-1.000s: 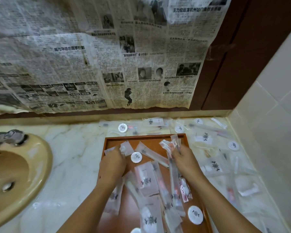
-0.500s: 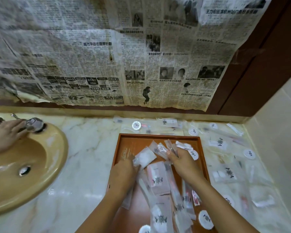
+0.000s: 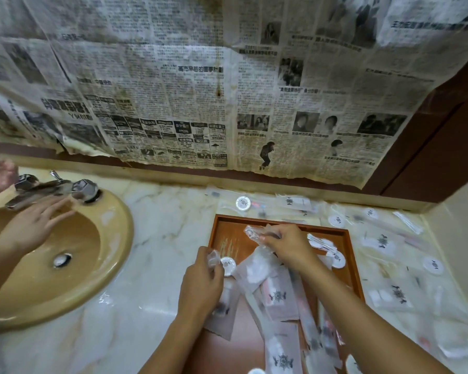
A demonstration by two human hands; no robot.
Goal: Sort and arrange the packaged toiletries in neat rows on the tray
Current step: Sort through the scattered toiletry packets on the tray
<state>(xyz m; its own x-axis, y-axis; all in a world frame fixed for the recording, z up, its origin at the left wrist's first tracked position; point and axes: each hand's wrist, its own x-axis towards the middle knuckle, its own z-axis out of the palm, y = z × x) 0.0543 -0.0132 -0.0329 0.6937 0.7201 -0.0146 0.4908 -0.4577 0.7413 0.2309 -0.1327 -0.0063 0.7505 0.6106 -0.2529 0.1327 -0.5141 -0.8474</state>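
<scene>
A: Head view: how far along is the sorting?

B: Early, by the look of it. The tray (image 3: pixel 278 222) sits in the lower middle of the frame, and the packets (image 3: pixel 277 294) on it lie in a loose heap, overlapping and at all angles. No row can be made out. Only the tray's upper-left part is bare wood.

A: And off the tray?

B: Many more packets (image 3: pixel 384 242) and round white pieces (image 3: pixel 243 203) are scattered over the desk (image 3: pixel 157 228), above the tray and down the right side of the frame. All of that seems left to sort and bring in.

A: What is the left hand doing?

B: The left hand (image 3: pixel 200 287), at the tray's left edge, has its fingers curled round a clear packet (image 3: pixel 213 259), just beside a round white disc (image 3: pixel 227 263). Whether it also touches the disc cannot be told.

A: The right?

B: The right hand (image 3: pixel 288 245), over the upper middle of the tray, pinches a crinkled clear packet (image 3: pixel 254 233) at the fingertips, lifted a little above the heap. The blur hides what is inside.

A: Anything else in the frame?

B: At the left a second person's hands (image 3: pixel 35 225) are over the sink (image 3: pixel 111 255), fingers spread, near the tap (image 3: pixel 52 186). They are well apart from the tray. Old newspaper (image 3: pixel 200 90) covers the wall across the top.
</scene>
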